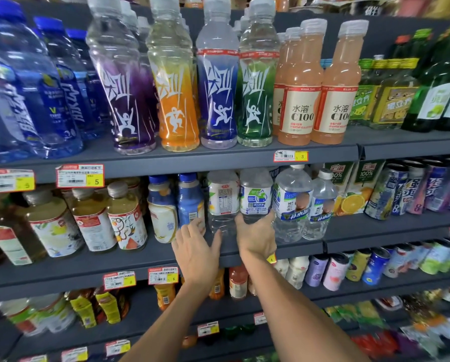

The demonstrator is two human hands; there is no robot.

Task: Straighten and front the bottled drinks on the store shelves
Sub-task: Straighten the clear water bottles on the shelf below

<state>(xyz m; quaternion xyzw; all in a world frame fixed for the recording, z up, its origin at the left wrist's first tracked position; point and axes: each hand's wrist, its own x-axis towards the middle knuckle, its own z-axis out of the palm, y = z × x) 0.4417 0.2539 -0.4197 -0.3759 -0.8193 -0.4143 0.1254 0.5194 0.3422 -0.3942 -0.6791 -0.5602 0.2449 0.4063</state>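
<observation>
— Our right hand wraps the clear plastic bottle with the green-and-white label, standing on the dark grey metal shelf, a little back from its lip.
— Our left hand?
— Fingers spread, holding nothing, perhaps brushing the neighbouring clear bottle. We should turn both labels forward gently, since the thin walls probably dent.

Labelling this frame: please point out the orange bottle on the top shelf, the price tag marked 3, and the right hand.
orange bottle (pixel 178 111): head view, its orange label.
price tag (pixel 291 155): head view, middle of the tag.
right hand (pixel 257 237): head view, back of the hand, gripping a clear bottle (pixel 255 197).
</observation>
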